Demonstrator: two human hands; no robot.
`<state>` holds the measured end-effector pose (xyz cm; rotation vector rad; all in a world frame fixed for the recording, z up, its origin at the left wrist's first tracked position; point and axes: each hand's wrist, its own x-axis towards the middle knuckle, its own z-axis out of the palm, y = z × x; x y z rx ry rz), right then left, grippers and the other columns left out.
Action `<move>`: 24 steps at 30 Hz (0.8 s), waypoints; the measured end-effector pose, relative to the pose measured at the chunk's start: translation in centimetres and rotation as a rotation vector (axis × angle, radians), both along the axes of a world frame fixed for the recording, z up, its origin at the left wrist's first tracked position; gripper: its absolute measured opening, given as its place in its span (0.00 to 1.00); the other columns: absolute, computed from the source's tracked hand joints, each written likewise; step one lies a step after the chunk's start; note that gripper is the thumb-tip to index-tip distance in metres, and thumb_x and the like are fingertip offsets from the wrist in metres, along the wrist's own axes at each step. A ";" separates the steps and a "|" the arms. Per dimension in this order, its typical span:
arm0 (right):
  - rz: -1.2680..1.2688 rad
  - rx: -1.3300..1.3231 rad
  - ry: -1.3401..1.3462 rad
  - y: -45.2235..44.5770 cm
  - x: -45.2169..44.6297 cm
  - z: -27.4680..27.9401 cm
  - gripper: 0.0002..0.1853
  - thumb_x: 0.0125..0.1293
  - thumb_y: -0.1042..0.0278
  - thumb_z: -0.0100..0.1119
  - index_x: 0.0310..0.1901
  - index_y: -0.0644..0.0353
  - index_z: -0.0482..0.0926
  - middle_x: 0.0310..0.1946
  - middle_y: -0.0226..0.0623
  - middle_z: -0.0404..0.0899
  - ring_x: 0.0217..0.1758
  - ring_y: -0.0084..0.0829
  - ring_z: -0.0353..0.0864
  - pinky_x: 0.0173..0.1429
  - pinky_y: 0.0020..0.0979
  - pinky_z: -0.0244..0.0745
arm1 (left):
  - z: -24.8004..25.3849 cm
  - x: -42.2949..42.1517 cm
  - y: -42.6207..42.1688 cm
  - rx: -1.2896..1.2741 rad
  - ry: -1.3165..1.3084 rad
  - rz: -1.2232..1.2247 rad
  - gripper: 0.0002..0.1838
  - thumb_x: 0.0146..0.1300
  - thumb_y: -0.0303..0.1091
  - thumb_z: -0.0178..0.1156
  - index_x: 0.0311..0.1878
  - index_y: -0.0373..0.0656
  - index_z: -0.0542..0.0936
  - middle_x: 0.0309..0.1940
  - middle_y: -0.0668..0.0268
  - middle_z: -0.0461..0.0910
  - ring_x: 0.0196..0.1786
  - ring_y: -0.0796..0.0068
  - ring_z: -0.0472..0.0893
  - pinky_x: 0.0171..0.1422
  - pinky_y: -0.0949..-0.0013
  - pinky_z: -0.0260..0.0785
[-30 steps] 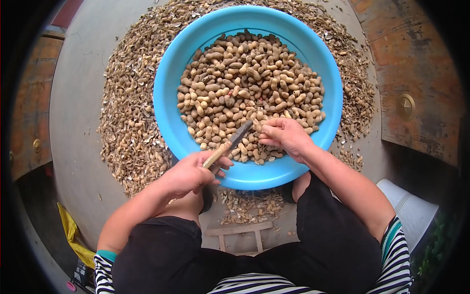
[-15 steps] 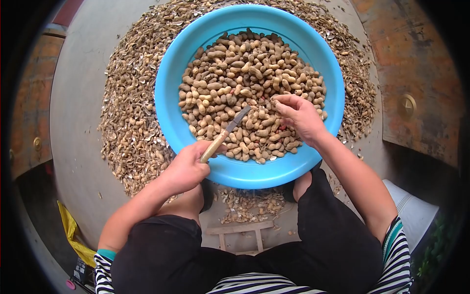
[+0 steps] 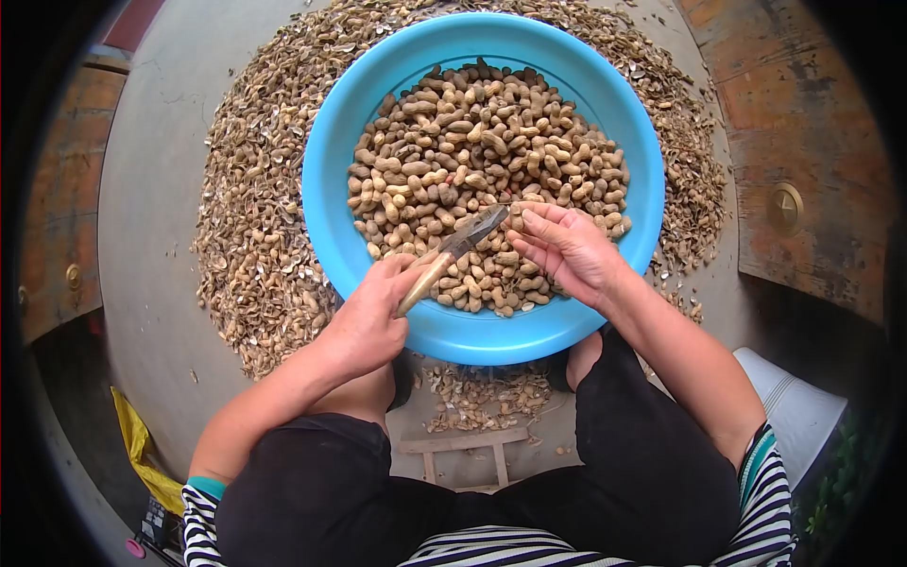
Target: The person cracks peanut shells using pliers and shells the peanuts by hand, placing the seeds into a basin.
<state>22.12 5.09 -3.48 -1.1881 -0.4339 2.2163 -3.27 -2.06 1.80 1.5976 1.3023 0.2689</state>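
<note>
A blue basin (image 3: 326, 208) holds a heap of unshelled peanuts (image 3: 444, 161). My left hand (image 3: 373, 307) is closed around the pale handle of a knife (image 3: 463, 242), whose dark blade points up and right over the peanuts. Just right of the blade tip, my right hand (image 3: 567, 248) pinches a peanut (image 3: 516, 217) between thumb and index finger, its other fingers loosely curled. The blade tip is close to the pinched peanut; whether they touch is hard to tell.
Broken peanut shells (image 3: 260, 208) lie around the basin on the grey floor. More shells (image 3: 482, 397) and a wooden frame (image 3: 463, 442) are between my legs. A white bucket (image 3: 794, 406) stands at the right, a yellow bag (image 3: 142, 454) lies at the lower left, and wooden panels flank both sides.
The blade has come nearer to my right hand. My right hand has moved slightly down and left since half a second ago, with its fingers pinched on a peanut.
</note>
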 end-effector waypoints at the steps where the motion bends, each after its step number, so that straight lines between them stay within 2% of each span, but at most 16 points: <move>1: 0.009 -0.005 -0.004 0.0 0.0 0.0 0.17 0.67 0.68 0.59 0.53 0.68 0.72 0.46 0.37 0.77 0.52 0.30 0.77 0.60 0.30 0.75 | 0.0 0.0 0.0 0.000 0.000 0.000 0.35 0.51 0.15 0.47 0.67 0.44 0.67 0.56 0.49 0.67 0.60 0.51 0.67 0.67 0.60 0.60; 7: 0.011 -0.016 -0.044 -0.3 -0.2 -0.4 0.17 0.67 0.68 0.58 0.52 0.69 0.71 0.47 0.39 0.76 0.52 0.32 0.77 0.60 0.30 0.75 | -0.5 0.0 -0.3 0.053 0.041 -0.030 0.36 0.51 0.15 0.47 0.67 0.44 0.67 0.55 0.49 0.67 0.59 0.50 0.67 0.67 0.59 0.59; 13: 0.000 -0.034 -0.058 -0.4 -0.2 -0.5 0.17 0.67 0.69 0.59 0.52 0.70 0.70 0.47 0.39 0.76 0.51 0.33 0.77 0.59 0.29 0.76 | -0.6 0.2 -0.2 0.097 0.038 -0.037 0.35 0.50 0.14 0.47 0.66 0.42 0.68 0.51 0.49 0.68 0.55 0.50 0.69 0.62 0.57 0.62; 15: -0.010 -0.039 -0.060 -0.4 -0.2 -0.6 0.17 0.67 0.69 0.59 0.52 0.69 0.70 0.47 0.39 0.76 0.51 0.32 0.78 0.59 0.29 0.76 | 0.1 0.4 0.1 -0.013 0.084 -0.045 0.38 0.47 0.11 0.44 0.66 0.42 0.67 0.60 0.44 0.63 0.63 0.47 0.66 0.69 0.60 0.58; 19: -0.004 -0.030 -0.087 -0.5 -0.3 -0.7 0.16 0.67 0.69 0.59 0.51 0.70 0.72 0.47 0.39 0.76 0.50 0.30 0.78 0.58 0.27 0.77 | -0.5 0.3 -0.2 0.020 0.105 -0.114 0.38 0.47 0.11 0.44 0.67 0.42 0.66 0.59 0.43 0.63 0.64 0.47 0.65 0.70 0.60 0.57; 21: -0.002 -0.020 -0.093 -0.6 -0.5 -0.6 0.16 0.67 0.68 0.59 0.51 0.70 0.72 0.47 0.38 0.77 0.49 0.29 0.78 0.57 0.27 0.78 | -1.2 0.3 -0.6 0.219 0.075 -0.081 0.34 0.49 0.14 0.48 0.64 0.41 0.69 0.45 0.49 0.70 0.49 0.49 0.71 0.56 0.54 0.66; 24: -0.007 -0.007 -0.101 -0.8 -0.6 -0.5 0.15 0.67 0.68 0.58 0.51 0.69 0.73 0.47 0.38 0.77 0.49 0.28 0.79 0.57 0.26 0.78 | -1.0 0.6 -0.5 0.174 0.120 -0.074 0.33 0.50 0.14 0.48 0.63 0.40 0.69 0.44 0.49 0.70 0.49 0.49 0.72 0.54 0.55 0.67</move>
